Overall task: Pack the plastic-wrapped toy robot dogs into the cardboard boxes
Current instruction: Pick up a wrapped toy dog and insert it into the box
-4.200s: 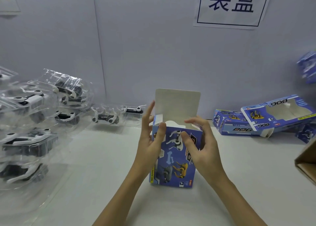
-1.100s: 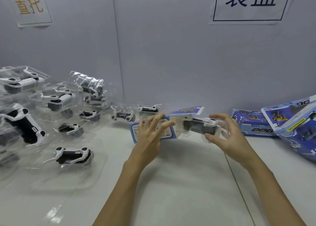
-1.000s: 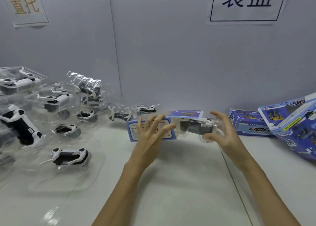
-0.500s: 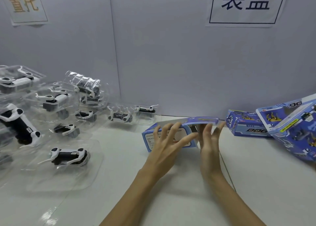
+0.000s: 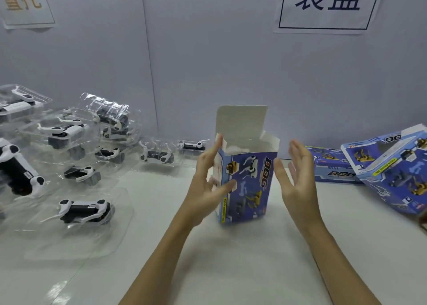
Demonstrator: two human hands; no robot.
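Note:
A blue printed cardboard box stands upright at the middle of the white table, its top lid and side flaps open. Something pale and plastic-like shows just inside its mouth; I cannot tell what it is. My left hand lies against the box's left side with fingers straight and the thumb on the front face. My right hand is spread flat beside the box's right edge, holding nothing. Several plastic-wrapped toy robot dogs lie at the left, the nearest black and white in a clear tray.
More wrapped dogs are piled at the far left and along the wall. Blue boxes lie at the right, one flat and one tilted. A grey wall with paper signs stands close behind.
The box lay on its side while my right hand slid a wrapped dog into it. Now it stands upright with the lid up, and my right hand has come off it.

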